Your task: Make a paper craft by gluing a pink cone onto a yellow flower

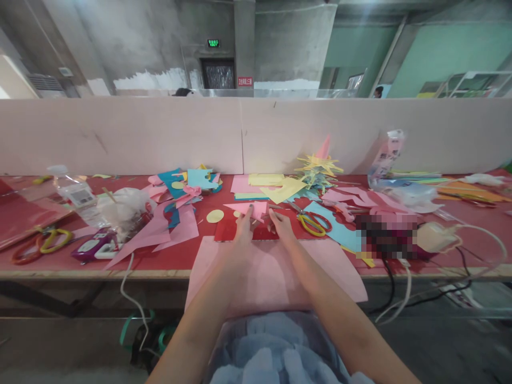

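My left hand (245,224) pinches a pink paper cone (256,208) whose point faces left. Close to the cone's wide right end is my right hand (281,224), its fingers curled together; whatever is between them is hidden. Both hands are over a red sheet (227,229) on the red tabletop. A large pink sheet (276,272) lies under my forearms and overhangs the table's front edge. Just right of my right hand rest scissors (314,223) with red and yellow handles. A pale yellow paper disc (215,216) lies to the left.
Behind the hands stands a fringed yellow-green paper piece with a pink cone top (320,162). Paper scraps (188,186), a bottle (72,189), a purple device (95,246) and more scissors (44,242) fill the left. Cables and a white plug (434,236) lie right.
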`<move>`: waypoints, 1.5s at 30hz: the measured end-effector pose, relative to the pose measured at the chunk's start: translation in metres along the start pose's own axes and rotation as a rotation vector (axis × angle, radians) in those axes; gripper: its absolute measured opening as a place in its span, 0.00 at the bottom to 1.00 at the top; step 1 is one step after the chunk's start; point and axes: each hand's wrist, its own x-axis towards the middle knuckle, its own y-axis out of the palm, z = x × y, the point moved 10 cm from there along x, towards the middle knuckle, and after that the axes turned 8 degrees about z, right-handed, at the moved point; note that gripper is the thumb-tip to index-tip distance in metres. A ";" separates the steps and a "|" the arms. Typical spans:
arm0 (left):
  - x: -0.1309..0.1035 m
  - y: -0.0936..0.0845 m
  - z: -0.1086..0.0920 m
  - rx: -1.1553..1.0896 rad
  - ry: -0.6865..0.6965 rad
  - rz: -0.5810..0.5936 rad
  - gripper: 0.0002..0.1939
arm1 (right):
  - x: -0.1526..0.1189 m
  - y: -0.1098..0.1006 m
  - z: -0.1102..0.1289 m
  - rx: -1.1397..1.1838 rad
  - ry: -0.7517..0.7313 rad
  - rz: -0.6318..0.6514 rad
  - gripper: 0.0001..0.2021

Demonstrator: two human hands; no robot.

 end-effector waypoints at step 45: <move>0.003 0.011 0.001 0.155 0.038 0.092 0.19 | 0.004 -0.007 -0.006 -0.055 -0.032 -0.066 0.18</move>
